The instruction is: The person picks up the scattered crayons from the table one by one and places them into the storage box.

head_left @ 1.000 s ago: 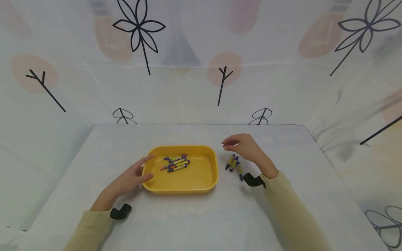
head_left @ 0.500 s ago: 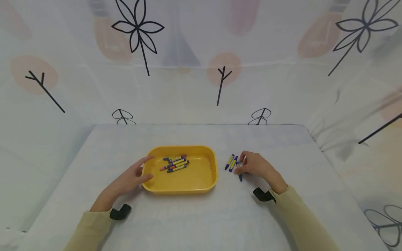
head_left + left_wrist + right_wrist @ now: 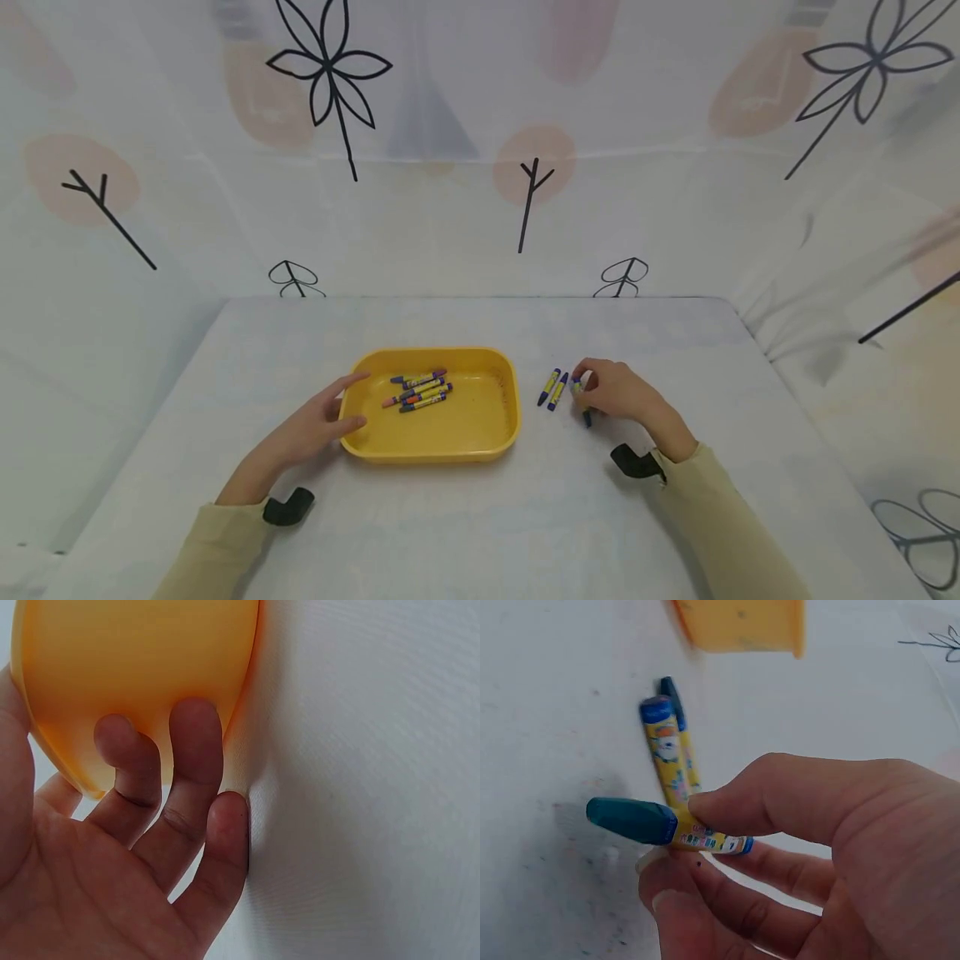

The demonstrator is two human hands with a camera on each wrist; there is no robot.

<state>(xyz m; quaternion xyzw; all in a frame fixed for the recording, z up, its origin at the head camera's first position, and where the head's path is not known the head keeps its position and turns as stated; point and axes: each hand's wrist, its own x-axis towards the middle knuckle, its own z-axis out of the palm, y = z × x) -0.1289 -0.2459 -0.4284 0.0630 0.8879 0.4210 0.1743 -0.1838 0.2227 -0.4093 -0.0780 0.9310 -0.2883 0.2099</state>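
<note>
My right hand [image 3: 618,392] pinches a teal-tipped crayon [image 3: 634,820] in a yellow and blue wrapper between thumb and fingers, low over the table. Just left of it two more crayons lie side by side, one with a dark tip [image 3: 549,387] and one pointing away [image 3: 558,392]. The yellow tray [image 3: 480,421] stands in the middle, several crayons [image 3: 424,402] lying in its left half. My left hand [image 3: 303,429] grips the tray's left end, thumb and a finger over the rim. In the left wrist view, other bent fingers [image 3: 196,739] rest against its outer wall.
A white cloth [image 3: 480,533] covers the table, with small dark specks near the loose crayons in the right wrist view. Behind the table hangs a patterned white backdrop [image 3: 435,225]. A black band [image 3: 636,461] sits at my right wrist.
My right hand came down from beside the tray's far right corner to the rightmost loose crayon, took hold of it and shifted it slightly right. My left hand and the tray stayed put.
</note>
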